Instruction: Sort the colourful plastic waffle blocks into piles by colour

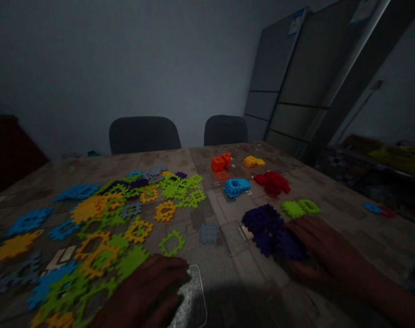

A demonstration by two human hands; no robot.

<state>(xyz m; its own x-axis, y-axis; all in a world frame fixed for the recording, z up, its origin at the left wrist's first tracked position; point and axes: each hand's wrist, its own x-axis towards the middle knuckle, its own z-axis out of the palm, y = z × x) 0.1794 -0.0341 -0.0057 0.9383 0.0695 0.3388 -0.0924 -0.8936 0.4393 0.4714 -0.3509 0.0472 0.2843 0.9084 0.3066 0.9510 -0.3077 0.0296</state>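
Observation:
My right hand (321, 253) grips the near end of a cluster of dark purple interlocking plastic tiles (267, 223), thumb below and fingers above. The cluster rests on the table at right of centre. My left hand (147, 291) is low in the view, its fingers apart and nothing visible between them. It is beside the spread of loose toothed tiles, near a green tile (172, 243) and a grey square tile (208, 233). Beyond my right hand lie two joined light green tiles (300, 207).
Sorted clusters stand farther back: red (274, 183), light blue (236, 187), orange (221, 162) and yellow (253, 161). Mixed loose tiles (91, 207) cover the left of the patterned table (227, 269). A blue and red pair (379, 210) lies near the right edge. Two chairs (144, 133) stand behind.

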